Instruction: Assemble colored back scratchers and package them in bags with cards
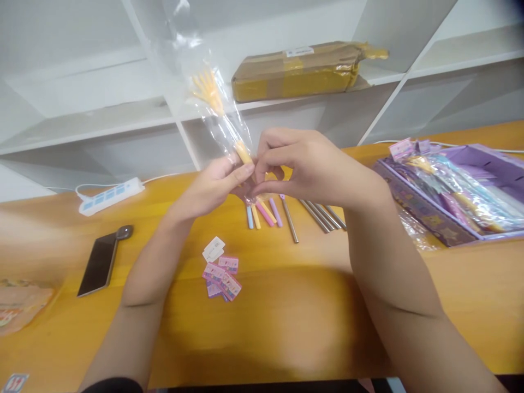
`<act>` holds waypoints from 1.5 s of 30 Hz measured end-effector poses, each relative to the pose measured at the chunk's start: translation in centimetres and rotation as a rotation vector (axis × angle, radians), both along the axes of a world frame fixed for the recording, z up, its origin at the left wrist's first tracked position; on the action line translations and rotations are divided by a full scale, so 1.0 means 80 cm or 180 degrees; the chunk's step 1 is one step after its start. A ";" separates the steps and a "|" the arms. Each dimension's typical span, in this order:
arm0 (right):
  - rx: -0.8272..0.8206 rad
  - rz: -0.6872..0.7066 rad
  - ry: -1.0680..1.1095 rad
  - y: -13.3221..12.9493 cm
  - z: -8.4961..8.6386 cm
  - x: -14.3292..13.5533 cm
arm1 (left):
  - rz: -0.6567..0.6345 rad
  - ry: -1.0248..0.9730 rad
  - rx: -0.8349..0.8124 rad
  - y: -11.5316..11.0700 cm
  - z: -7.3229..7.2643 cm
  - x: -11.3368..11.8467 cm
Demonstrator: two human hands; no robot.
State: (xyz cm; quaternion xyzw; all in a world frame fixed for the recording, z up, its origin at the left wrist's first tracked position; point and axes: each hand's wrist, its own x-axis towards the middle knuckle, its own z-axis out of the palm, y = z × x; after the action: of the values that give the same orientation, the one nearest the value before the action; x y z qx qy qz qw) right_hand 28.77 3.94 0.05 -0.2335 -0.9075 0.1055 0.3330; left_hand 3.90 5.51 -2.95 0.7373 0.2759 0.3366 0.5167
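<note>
A yellow back scratcher (209, 93) with a hand-shaped head and a metal stem is inside a clear plastic bag (231, 123), tilted with its head up and to the left. My left hand (219, 183) grips the bag around the scratcher's yellow handle, thumb on top. Close beside it, my right hand (303, 164) has its fingers pinched at the bag's lower end; the fingertips are partly hidden. Behind and below my hands lie several coloured handles (266, 213) and metal rods (321, 215). Small printed cards (223, 278) are in a loose pile nearer to me.
On the right, a purple box (434, 210) holds several bagged scratchers (458, 185). A power strip (111, 196), a phone (98, 265) and a small dark round object (124, 232) are on the left. A taped carton (295, 73) sits on the white shelf (135, 128) behind.
</note>
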 end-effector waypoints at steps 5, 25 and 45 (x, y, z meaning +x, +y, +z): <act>0.0094 -0.0191 0.0176 -0.003 0.003 -0.002 | -0.0122 0.0121 -0.0034 -0.005 0.011 -0.006; -0.2581 0.0026 0.0335 0.072 -0.057 -0.039 | -0.1667 0.1817 -0.0116 0.076 -0.063 -0.009; -0.1241 -0.0565 -0.2371 -0.027 -0.037 -0.071 | 0.0858 0.0615 0.1142 0.039 0.014 -0.048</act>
State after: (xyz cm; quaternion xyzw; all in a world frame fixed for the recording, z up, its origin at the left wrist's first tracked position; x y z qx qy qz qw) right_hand 23.09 1.82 -2.90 -0.3913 -0.9052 0.1544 -0.0600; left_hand 0.05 8.64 -1.81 0.8025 0.3558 0.3741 0.2992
